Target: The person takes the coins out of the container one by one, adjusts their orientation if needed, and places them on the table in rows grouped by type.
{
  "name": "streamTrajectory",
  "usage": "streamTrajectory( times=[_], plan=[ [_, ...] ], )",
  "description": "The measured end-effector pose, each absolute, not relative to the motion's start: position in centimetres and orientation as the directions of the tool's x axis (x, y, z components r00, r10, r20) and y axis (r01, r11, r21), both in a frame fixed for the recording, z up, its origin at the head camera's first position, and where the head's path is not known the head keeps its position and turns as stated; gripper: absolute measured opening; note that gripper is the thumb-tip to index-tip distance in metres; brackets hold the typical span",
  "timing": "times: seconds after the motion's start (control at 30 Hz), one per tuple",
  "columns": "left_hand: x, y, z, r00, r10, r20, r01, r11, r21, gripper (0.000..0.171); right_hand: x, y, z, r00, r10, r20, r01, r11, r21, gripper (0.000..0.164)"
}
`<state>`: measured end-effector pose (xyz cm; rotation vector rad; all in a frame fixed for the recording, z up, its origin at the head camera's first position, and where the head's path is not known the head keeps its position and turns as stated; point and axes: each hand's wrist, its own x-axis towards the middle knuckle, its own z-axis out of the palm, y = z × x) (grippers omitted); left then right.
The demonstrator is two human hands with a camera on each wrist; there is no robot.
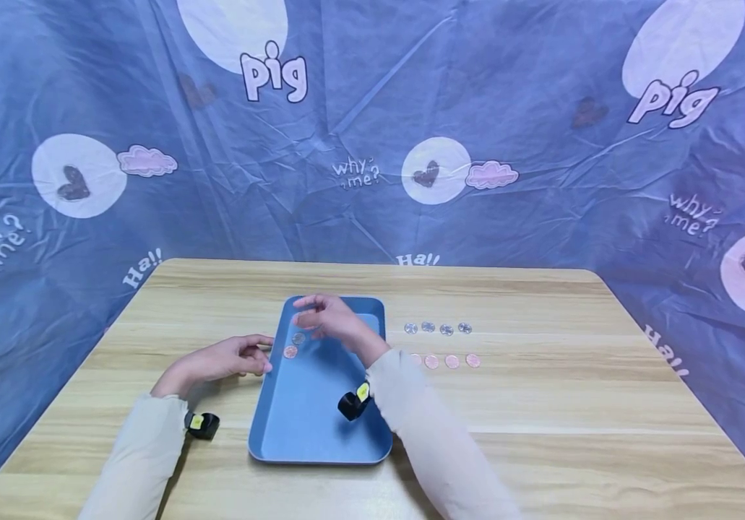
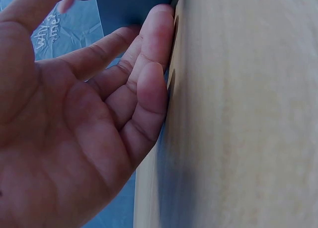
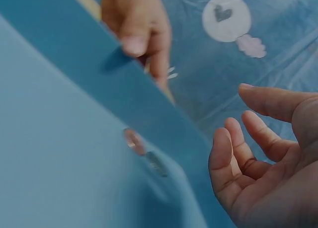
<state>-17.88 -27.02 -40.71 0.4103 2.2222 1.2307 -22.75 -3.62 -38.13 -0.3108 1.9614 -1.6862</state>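
A blue tray (image 1: pixel 323 415) lies lengthwise on the table. Inside, along its left wall, are a silver coin (image 1: pixel 298 338) and a copper-coloured coin (image 1: pixel 290 352). My right hand (image 1: pixel 329 318) hovers above the tray's far end, close to these coins. In the right wrist view, its fingers (image 3: pixel 226 153) are loosely bent and apart from the thumb, with nothing held. Outside the tray's left wall is my left hand (image 1: pixel 232 359), its thumb and index fingertips at the rim. The left wrist view shows its other fingers (image 2: pixel 149 89) resting low beside the tabletop.
Right of the tray lie two rows on the wooden table (image 1: pixel 574 404): several silver coins (image 1: pixel 446 330) behind, several copper-coloured coins (image 1: pixel 452 361) in front. My right forearm partly covers the front row's left end. A printed blue cloth (image 1: pixel 372 108) hangs behind the table.
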Motion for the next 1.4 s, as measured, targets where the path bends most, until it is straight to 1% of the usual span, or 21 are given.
streamTrajectory(
  times=[0.23,0.47,0.57,0.67,0.83,0.97,1.1,1.4],
  plan=[
    [-18.0,-27.1,-40.8,-0.792,0.521,-0.319,0.011,0.535,0.845,0.066,-22.6,-4.2,-40.1,-0.800,-0.538,-0.266,0.160,0.236,-0.958,0.034],
    [-18.0,-27.1,-40.8,-0.790,0.524,-0.318,0.017,0.538,0.843,0.065,-22.4,-4.7,-40.8,-0.765,-0.576,-0.288,0.093,0.343,-0.935,0.036],
    [-18.0,-27.1,-40.8,-0.792,0.518,-0.323,0.011,0.541,0.841,0.066,-22.4,-4.9,-41.1,-0.777,-0.565,-0.276,0.048,0.384,-0.922,0.033],
    [-18.1,-27.1,-40.8,-0.793,0.515,-0.326,0.009,0.544,0.839,0.068,-22.3,-5.2,-41.4,-0.804,-0.538,-0.252,-0.027,0.456,-0.889,0.028],
    [-18.0,-27.2,-40.8,-0.790,0.522,-0.320,0.010,0.533,0.846,0.067,-22.1,-5.7,-41.5,-0.825,-0.523,-0.215,-0.170,0.592,-0.788,0.020],
    [-18.1,-27.2,-40.8,-0.789,0.530,-0.310,0.018,0.525,0.851,0.065,-21.9,-5.9,-41.5,-0.824,-0.538,-0.176,-0.272,0.649,-0.711,0.018],
    [-18.1,-27.3,-40.9,-0.788,0.534,-0.305,0.024,0.522,0.852,0.065,-21.7,-5.9,-41.4,-0.828,-0.537,-0.162,-0.299,0.667,-0.682,0.017],
    [-18.0,-27.2,-40.9,-0.789,0.529,-0.313,0.018,0.529,0.848,0.064,-21.5,-6.0,-41.4,-0.829,-0.535,-0.162,-0.315,0.686,-0.656,0.008]
  ],
)
